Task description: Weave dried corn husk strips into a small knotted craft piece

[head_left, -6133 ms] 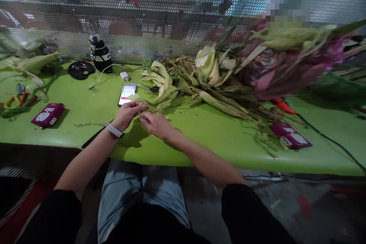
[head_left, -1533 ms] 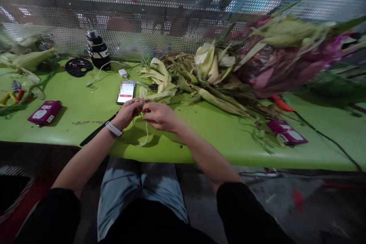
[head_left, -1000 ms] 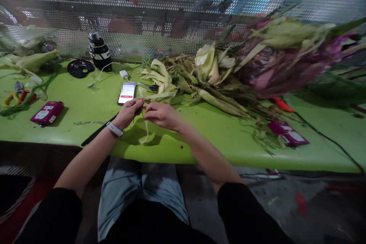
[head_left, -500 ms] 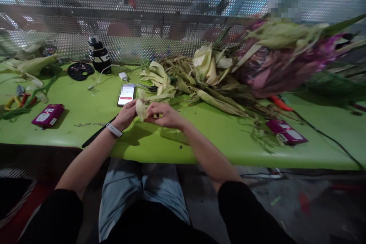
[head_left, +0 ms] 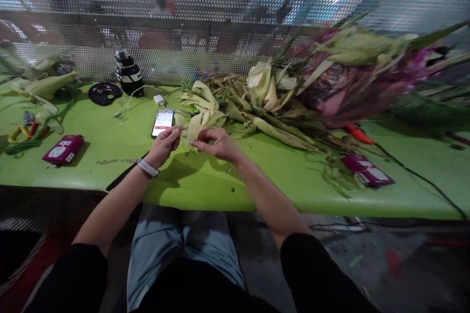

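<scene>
Here, left fingers [head_left: 173, 137] pinching pale husk [head_left: 190, 131], right fingers [head_left: 204, 147] at its edge, grip unclear, green tabletop [head_left: 279, 183], perforated screen [head_left: 183, 49] behind.

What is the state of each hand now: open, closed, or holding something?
Left hand: closed, pinching a husk.
Right hand: curled at the husk; whether it grips cannot be told.

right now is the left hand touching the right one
Apart: the head view shows pale husk in the gap between the left hand and the right hand.
</scene>
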Demonstrator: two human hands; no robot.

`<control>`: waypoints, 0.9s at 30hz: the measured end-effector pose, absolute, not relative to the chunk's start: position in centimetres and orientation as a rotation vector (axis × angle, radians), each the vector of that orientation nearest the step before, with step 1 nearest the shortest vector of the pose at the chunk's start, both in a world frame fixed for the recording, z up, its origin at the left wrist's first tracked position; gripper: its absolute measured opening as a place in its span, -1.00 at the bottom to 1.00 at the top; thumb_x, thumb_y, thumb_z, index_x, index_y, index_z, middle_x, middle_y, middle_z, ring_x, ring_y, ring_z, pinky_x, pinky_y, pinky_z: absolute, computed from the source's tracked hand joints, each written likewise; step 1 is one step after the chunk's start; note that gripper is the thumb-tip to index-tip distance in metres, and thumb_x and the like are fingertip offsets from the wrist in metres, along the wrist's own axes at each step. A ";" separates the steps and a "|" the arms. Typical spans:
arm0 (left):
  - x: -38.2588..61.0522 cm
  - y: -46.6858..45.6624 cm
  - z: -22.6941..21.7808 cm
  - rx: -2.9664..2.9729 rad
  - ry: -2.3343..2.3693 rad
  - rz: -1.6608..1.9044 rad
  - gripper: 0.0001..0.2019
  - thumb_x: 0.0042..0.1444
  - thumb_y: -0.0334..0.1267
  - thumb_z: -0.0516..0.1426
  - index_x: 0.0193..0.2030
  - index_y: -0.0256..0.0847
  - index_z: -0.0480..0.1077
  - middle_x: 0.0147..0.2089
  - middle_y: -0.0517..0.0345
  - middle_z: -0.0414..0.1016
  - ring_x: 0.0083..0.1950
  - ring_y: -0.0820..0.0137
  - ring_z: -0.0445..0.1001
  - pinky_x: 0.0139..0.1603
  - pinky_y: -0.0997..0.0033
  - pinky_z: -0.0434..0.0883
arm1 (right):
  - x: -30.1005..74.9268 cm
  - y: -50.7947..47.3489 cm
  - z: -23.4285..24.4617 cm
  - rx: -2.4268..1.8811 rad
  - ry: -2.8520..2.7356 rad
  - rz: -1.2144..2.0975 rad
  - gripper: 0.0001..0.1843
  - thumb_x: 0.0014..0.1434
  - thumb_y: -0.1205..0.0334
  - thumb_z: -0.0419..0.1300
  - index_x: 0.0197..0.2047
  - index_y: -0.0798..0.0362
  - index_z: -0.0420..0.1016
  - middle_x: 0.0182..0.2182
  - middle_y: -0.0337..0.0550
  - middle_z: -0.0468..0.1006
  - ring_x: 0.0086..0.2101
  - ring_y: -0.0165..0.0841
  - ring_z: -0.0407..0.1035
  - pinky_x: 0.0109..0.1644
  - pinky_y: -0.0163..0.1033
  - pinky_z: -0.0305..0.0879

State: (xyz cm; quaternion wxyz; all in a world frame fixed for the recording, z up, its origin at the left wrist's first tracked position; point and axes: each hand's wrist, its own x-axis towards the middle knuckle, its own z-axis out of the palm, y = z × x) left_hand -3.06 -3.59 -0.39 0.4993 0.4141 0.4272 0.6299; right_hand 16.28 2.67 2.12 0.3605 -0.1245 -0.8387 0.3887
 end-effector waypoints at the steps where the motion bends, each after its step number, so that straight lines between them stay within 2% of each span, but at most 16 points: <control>1: -3.1 -3.5 -0.5 1.012 1.042 1.534 -0.67 -0.02 -0.01 0.34 -0.36 -0.25 0.45 -0.63 0.38 0.11 -0.63 0.64 0.00 -0.62 0.58 -0.06 | 16.1 2.6 2.0 -0.268 -2.215 0.944 -0.76 0.19 0.11 0.26 -0.39 0.11 0.48 -0.43 -0.19 0.45 -0.45 -0.45 0.32 -0.38 -0.32 0.30; 5: -3.1 -3.3 -1.0 0.974 1.118 1.573 -0.67 -0.02 -0.02 0.34 -0.27 -0.25 0.51 -0.65 0.41 0.07 -0.64 0.64 -0.06 -0.62 0.56 -0.09 | 15.4 2.1 1.1 -0.143 -2.253 0.735 -0.81 0.23 0.17 0.23 -0.35 0.11 0.49 -0.33 -0.13 0.47 -0.39 -0.45 0.34 -0.33 -0.33 0.30; 7: -3.0 -3.2 -1.0 1.002 1.157 1.604 -0.67 -0.01 -0.03 0.33 -0.26 -0.26 0.52 -0.63 0.37 0.16 -0.61 0.62 0.03 -0.60 0.57 -0.01 | 14.9 1.8 0.6 -0.135 -2.270 0.651 -0.82 0.25 0.16 0.21 -0.32 0.10 0.51 -0.27 -0.10 0.49 -0.36 -0.44 0.36 -0.31 -0.32 0.31; 11: -2.7 -3.2 -1.1 1.203 1.203 1.619 -0.69 0.02 -0.04 0.30 -0.27 -0.27 0.53 -0.46 0.20 0.41 -0.43 0.53 0.28 -0.45 0.55 0.20 | 14.1 1.0 0.1 -0.090 -2.360 0.345 -0.81 0.31 0.18 0.14 -0.24 0.04 0.55 -0.28 -0.09 0.55 -0.30 -0.36 0.38 -0.21 -0.23 0.29; 13: -2.6 -3.3 -1.2 1.292 1.230 1.587 -0.72 0.03 -0.04 0.29 -0.32 -0.26 0.53 -0.51 0.22 0.36 -0.45 0.52 0.27 -0.46 0.54 0.19 | 13.9 0.9 0.2 -0.198 -2.273 0.262 -0.78 0.34 0.16 0.10 -0.24 0.01 0.54 -0.30 -0.10 0.54 -0.27 -0.32 0.37 -0.16 -0.19 0.27; 17: -2.1 -3.7 -1.2 1.335 1.165 1.411 -0.71 0.05 0.00 0.27 -0.35 -0.22 0.50 -0.64 0.36 0.08 -0.60 0.58 0.00 -0.59 0.52 -0.02 | 14.1 1.7 0.5 -0.576 -1.889 0.381 -0.67 0.38 -0.01 0.01 -0.28 0.01 0.42 -0.36 -0.12 0.45 -0.29 -0.31 0.33 -0.16 -0.17 0.28; 22: -1.6 -4.6 -0.6 1.398 1.120 1.279 -0.68 0.08 0.03 0.24 -0.28 -0.21 0.52 -0.60 0.34 0.07 -0.58 0.58 -0.05 -0.57 0.50 -0.08 | 14.1 2.8 0.0 -0.824 -1.750 0.629 -0.57 0.35 -0.21 -0.07 -0.27 -0.02 0.27 -0.52 -0.25 0.35 -0.50 -0.39 0.27 -0.37 -0.27 0.19; 27: -1.8 -5.0 0.1 1.411 1.111 1.312 -0.70 0.10 0.02 0.24 -0.30 -0.22 0.54 -0.59 0.33 0.07 -0.56 0.56 -0.05 -0.55 0.49 -0.06 | 13.9 3.2 -0.3 -0.927 -1.770 0.569 -0.53 0.34 -0.24 -0.11 -0.27 -0.01 0.26 -0.54 -0.23 0.36 -0.51 -0.37 0.26 -0.37 -0.25 0.13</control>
